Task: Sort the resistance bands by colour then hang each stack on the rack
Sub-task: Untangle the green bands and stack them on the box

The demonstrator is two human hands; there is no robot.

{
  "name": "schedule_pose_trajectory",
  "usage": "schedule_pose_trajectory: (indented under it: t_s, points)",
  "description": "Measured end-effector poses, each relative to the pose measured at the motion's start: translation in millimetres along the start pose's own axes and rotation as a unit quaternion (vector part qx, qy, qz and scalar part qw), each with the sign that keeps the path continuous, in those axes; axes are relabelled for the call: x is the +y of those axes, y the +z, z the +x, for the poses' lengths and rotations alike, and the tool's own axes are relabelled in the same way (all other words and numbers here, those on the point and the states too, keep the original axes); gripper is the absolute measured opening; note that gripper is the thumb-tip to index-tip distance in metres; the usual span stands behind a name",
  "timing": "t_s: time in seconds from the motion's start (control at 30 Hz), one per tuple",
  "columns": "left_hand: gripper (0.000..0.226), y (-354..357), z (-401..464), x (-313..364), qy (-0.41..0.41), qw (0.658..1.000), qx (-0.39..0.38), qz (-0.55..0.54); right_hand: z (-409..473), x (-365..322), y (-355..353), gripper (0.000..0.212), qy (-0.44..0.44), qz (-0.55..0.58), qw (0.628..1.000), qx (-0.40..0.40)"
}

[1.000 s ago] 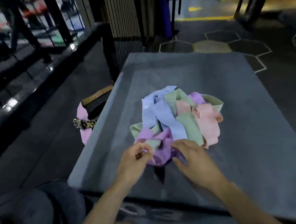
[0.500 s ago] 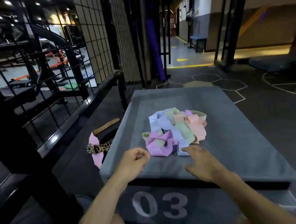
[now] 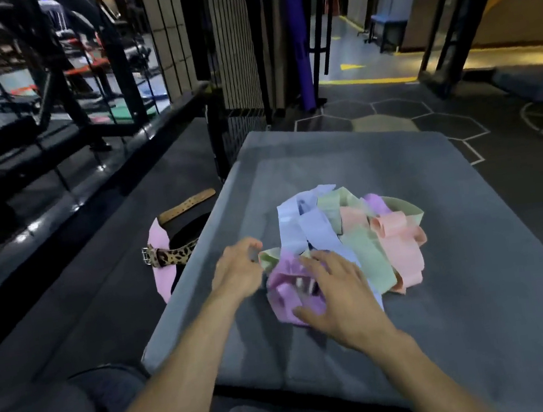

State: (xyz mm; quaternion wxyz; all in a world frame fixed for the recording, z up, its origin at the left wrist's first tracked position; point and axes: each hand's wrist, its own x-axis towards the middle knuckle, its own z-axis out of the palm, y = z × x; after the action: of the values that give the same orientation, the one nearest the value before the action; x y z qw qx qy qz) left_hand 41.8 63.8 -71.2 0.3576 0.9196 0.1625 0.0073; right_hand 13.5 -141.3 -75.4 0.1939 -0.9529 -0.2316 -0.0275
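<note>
A tangled pile of resistance bands lies on the grey padded box (image 3: 476,248): pale blue (image 3: 314,226), green (image 3: 366,255), peach (image 3: 403,243) and purple (image 3: 287,293) loops. My right hand (image 3: 339,297) rests spread over the purple band at the pile's near edge, with the fingers fairly straight and the thumb at the band's near side. At the pile's left edge is my left hand (image 3: 238,269), its fingers curled beside the end of a green band. Blur hides whether it holds anything.
The box carries the number 03 on its front. A pink and leopard-print belt (image 3: 166,254) and a tan strap (image 3: 187,204) lie on the floor left of the box. A black metal frame with a mesh panel (image 3: 233,55) stands behind and to the left.
The camera has tipped down and closer to the box. Both hands have gone forward from the box's near edge to the pile, the right one now on the purple band.
</note>
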Motion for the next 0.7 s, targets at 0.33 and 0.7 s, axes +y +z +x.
schedule_pose_trajectory:
  t_s: [0.33, 0.7]
  points:
    - [0.013, 27.0, 16.3, 2.8, 0.125, 0.976, -0.044, 0.175, 32.0, -0.1, 31.6, 0.051, 0.031, -0.091, 0.995, -0.022]
    - [0.034, -1.0, 5.0, 15.6, 0.140, 0.965, 0.174, -0.138, 12.0, 50.9, -33.3, 0.017, 0.122, 0.036, 0.985, 0.114]
